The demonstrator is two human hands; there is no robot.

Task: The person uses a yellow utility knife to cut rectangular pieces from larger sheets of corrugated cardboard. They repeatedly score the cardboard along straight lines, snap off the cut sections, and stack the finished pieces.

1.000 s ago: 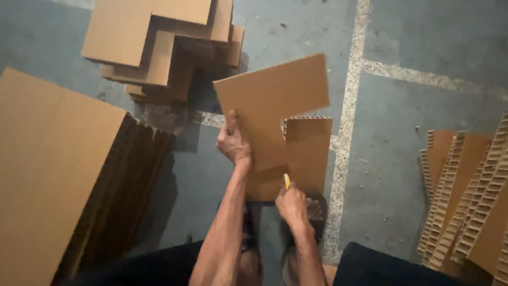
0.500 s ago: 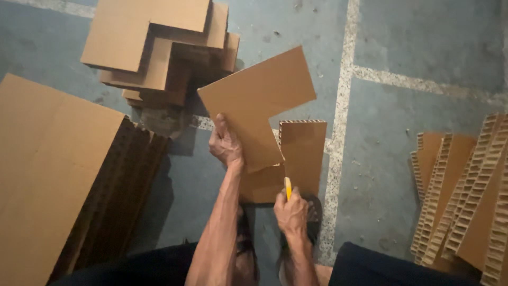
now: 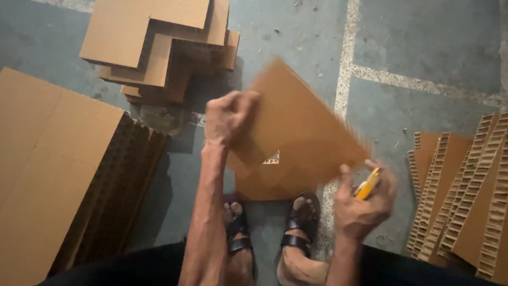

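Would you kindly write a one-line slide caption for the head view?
Left hand lifts a cut honeycomb cardboard piece while right hand grips a yellow utility knife above sandalled feet.

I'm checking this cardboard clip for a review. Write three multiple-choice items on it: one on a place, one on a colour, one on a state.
1. Where does the pile of cut cardboard pieces lie?
A. on the floor at upper left
B. across the person's feet
C. beside the right wrist

2. What colour is the cutter in the right hand?
A. red
B. yellow
C. green

3. How is the cardboard sheet held?
A. lying flat, untouched
B. standing against the honeycomb boards
C. lifted off the floor, gripped by the left hand

Answers:
1 A, the pile sits on the floor above the big stack of boards.
2 B, a yellow handle shows between the right hand's fingers.
3 C, the left hand clasps the sheet's edge, and the sheet is tilted and blurred above the sandalled feet.
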